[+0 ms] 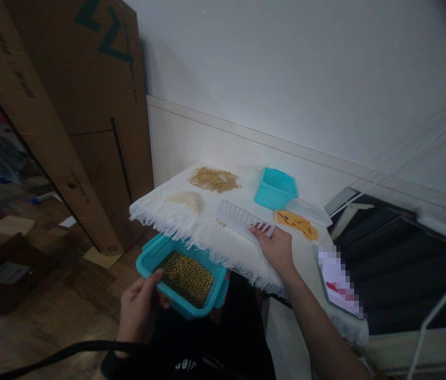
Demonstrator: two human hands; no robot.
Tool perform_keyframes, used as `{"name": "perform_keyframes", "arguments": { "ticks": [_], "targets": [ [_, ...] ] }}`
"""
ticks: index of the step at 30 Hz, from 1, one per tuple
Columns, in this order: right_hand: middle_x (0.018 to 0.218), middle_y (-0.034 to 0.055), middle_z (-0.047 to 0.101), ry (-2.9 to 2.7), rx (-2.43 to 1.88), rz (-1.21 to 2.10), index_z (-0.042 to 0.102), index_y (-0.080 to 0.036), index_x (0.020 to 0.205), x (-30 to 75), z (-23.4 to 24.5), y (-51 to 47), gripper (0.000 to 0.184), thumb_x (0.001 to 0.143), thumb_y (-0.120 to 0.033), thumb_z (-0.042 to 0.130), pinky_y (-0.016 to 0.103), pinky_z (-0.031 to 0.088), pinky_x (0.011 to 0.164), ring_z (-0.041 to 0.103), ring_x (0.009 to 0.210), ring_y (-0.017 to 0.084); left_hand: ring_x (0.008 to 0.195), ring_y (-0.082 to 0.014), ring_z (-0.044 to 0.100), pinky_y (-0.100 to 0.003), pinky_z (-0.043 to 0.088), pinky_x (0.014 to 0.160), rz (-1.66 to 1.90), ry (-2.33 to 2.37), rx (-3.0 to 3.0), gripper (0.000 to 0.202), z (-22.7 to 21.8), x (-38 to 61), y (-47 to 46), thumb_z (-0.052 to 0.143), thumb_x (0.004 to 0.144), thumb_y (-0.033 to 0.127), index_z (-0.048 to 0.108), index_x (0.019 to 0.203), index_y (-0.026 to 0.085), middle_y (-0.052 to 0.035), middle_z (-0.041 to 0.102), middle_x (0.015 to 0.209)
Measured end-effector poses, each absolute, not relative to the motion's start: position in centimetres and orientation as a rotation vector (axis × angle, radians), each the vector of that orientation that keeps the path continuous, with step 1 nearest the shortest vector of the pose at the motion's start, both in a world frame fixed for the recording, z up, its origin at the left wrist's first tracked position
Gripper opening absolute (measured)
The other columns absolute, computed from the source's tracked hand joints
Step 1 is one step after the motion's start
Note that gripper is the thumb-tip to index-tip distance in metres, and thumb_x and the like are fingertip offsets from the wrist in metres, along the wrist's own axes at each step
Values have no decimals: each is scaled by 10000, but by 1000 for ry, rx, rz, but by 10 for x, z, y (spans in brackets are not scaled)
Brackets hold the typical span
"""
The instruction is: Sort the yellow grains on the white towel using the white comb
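My left hand [140,309] grips the near corner of a teal plastic box [147,260] filled with small greenish beans [188,277], holding it just below the front edge of a white fringed cloth [223,248] on a table. My right hand [275,246] holds a white ribbed plastic scraper [242,219] that lies on the cloth. Farther back on the cloth lie a heap of tan grains [214,179] and a small pile of white grains [188,200].
An empty teal box [275,188] stands at the back of the table beside a clear lid [310,211] and yellow pieces [297,222]. Large cardboard boxes [76,100] lean at the left. A pixelated card [339,282] lies at the right. A dark surface [400,274] borders the table.
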State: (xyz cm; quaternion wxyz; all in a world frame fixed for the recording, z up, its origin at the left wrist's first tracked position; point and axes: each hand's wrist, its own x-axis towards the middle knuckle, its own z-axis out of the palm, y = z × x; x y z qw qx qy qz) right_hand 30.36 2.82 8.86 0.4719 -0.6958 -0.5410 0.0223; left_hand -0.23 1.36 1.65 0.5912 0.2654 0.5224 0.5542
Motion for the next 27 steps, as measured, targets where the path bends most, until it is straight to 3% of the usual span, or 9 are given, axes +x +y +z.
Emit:
{"name": "perform_keyframes", "arguments": {
  "ticks": [27],
  "targets": [
    [513,8,650,-1367,-1639,134,718,-200,622,297,93,21,442,791,-607,692,261,385,466,537,472,164,345,-114,505,-225,410,379,1295,1199,598,372,17,-2,12,813,671,398,608,430,202,2,562,395]
  ]
}}
